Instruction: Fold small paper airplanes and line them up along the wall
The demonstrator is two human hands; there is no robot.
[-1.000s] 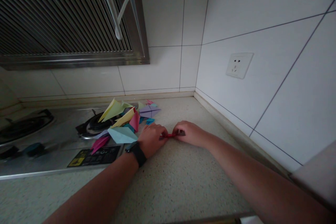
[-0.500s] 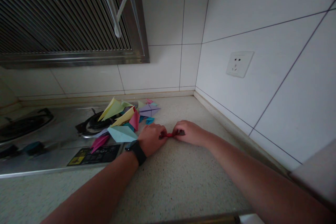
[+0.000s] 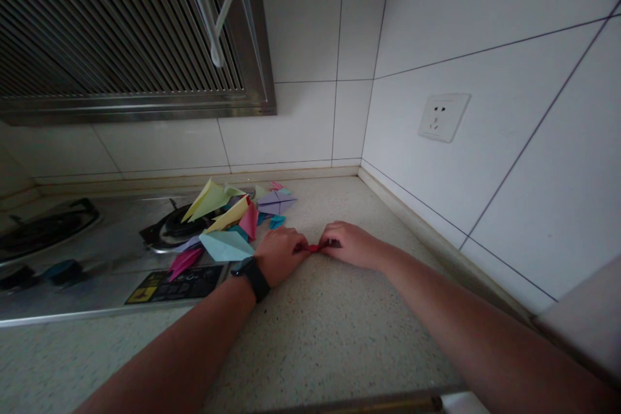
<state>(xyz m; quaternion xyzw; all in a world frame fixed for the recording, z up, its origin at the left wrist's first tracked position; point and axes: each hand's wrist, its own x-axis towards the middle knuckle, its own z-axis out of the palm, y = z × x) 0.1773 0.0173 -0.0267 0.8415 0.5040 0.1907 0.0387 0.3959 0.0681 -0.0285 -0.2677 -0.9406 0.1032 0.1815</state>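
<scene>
On the speckled countertop [image 3: 330, 330], by a corner of white tiled walls [image 3: 485, 110], we see folded papers [image 3: 226, 246] heaped partly over a stove burner [image 3: 167, 233], close beside our left hand [image 3: 281, 255]. That hand and our right hand [image 3: 352, 246] pinch a small red piece [image 3: 314, 248] between them; our fingers hide most of it, so we cannot make out its shape. The range hood [image 3: 121, 107] is cut off above.

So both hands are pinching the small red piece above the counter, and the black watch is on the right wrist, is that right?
Not quite: the head view shows the black watch on the left wrist. The left hand and right hand are indeed pinching the small red piece.
</scene>
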